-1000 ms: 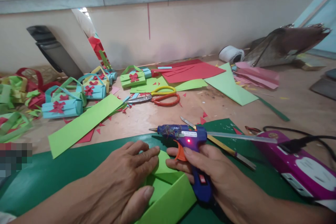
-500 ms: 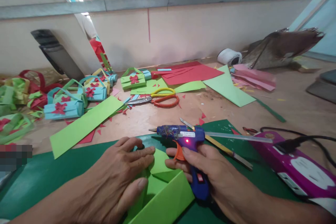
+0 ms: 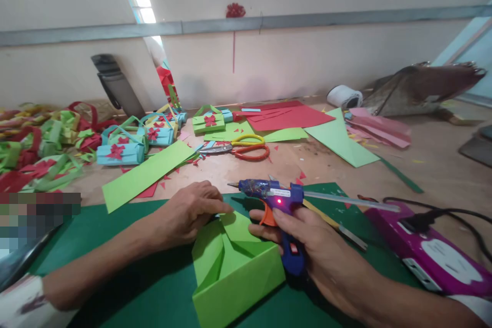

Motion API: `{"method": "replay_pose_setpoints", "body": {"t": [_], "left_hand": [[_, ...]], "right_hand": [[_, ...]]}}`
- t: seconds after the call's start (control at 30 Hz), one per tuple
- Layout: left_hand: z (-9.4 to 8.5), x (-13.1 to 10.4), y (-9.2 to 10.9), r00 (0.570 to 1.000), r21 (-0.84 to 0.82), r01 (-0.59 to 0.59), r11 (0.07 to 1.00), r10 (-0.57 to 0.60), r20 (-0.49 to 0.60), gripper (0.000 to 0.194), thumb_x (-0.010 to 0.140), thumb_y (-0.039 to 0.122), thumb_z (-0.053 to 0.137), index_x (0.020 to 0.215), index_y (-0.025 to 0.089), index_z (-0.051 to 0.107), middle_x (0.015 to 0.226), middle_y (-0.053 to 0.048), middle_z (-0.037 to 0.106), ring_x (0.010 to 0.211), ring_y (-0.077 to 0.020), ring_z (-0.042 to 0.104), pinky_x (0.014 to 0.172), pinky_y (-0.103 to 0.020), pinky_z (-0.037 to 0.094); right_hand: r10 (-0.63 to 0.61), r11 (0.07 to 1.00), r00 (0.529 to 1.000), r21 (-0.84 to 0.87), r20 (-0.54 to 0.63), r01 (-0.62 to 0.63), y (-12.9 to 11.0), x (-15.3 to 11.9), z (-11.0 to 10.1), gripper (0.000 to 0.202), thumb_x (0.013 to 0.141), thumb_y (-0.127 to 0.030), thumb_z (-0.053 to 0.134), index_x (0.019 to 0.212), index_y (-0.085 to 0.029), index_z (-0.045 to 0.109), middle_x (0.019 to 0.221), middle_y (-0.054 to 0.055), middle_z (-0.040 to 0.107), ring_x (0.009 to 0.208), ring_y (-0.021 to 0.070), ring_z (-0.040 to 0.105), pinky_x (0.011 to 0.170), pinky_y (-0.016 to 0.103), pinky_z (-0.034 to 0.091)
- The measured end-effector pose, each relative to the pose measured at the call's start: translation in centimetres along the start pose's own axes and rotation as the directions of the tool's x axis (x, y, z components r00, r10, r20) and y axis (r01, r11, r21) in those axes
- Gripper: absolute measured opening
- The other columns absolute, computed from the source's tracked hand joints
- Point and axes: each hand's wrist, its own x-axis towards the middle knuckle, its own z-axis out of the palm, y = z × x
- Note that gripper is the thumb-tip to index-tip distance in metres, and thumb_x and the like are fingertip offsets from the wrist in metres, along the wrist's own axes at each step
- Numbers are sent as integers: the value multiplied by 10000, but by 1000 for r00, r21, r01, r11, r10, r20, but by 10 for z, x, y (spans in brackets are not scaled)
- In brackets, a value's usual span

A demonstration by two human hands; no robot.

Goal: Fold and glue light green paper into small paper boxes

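A folded green paper box (image 3: 238, 277) lies open-topped on the dark green mat (image 3: 142, 287). My left hand (image 3: 192, 212) is at its far left corner, fingers curled down at the paper flap; the fingertips are partly hidden. My right hand (image 3: 307, 238) is wrapped round a blue hot glue gun (image 3: 269, 192) with an orange trigger and a lit red light. Its nozzle points left, above the far side of the box. A clear glue stick (image 3: 346, 199) sticks out of the gun's back.
Scissors (image 3: 249, 148) lie beyond the mat, near a light green strip (image 3: 148, 177) and red sheets (image 3: 288, 115). Small paper bags (image 3: 121, 152) crowd the left. A cutter (image 3: 334, 223) and a purple power strip (image 3: 434, 251) are on the right.
The view has shifted left and up. My left hand has moved off the box's near left side to its far corner, uncovering more of the box. The glue gun stays in my right hand.
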Motion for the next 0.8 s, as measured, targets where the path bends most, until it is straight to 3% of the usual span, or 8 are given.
{"method": "replay_pose_setpoints", "body": {"t": [0.17,0.3,0.4,0.6,0.73,0.8], "left_hand": [[9,4,-5,994,178,-73,981,56,98,332,834,137,523,1106,299,625,851,-51,536,752,-173,468,635,-294,338],[12,6,-8,988,271,-118,955,86,128,388,860,168,512,1197,357,553,873,-45,518,738,-170,452,636,-305,310],[11,9,-13,988,271,-119,955,86,131,369,868,200,518,1183,387,559,824,-27,495,713,-165,441,616,-301,284],[4,14,-20,987,160,-91,983,68,142,336,880,176,505,1121,378,622,821,-24,496,721,-152,445,654,-293,296],[-7,14,-13,983,105,-23,994,3,186,381,863,121,474,1127,349,627,854,-32,492,765,-157,457,692,-290,305],[-10,13,-12,977,93,-13,996,-7,214,460,819,69,463,1150,352,610,862,-26,477,778,-157,459,722,-299,306]], "right_hand": [[-4,999,1000,-34,-9,3,-1,0,1,388,793,-373,647,1112,-166,569,983,87,666,970,220,636,709,262,506],[-5,998,1000,-57,-9,4,-1,0,1,398,808,-375,630,1139,-169,555,999,98,673,991,232,630,738,295,513],[7,998,1000,-65,-2,-7,-1,0,2,399,811,-379,624,1144,-172,554,988,100,683,1015,245,621,776,330,513],[8,993,998,-118,-64,-16,-3,-3,4,361,801,-402,622,1093,-191,589,1157,91,634,1045,244,601,759,310,521],[-48,942,996,-336,-69,22,-22,-14,1,391,786,-463,611,1115,-253,599,1064,50,671,894,221,646,654,289,530],[-99,838,994,-543,-48,57,-35,-22,-7,382,781,-493,596,1098,-279,619,910,36,700,747,224,652,615,321,523]]}}
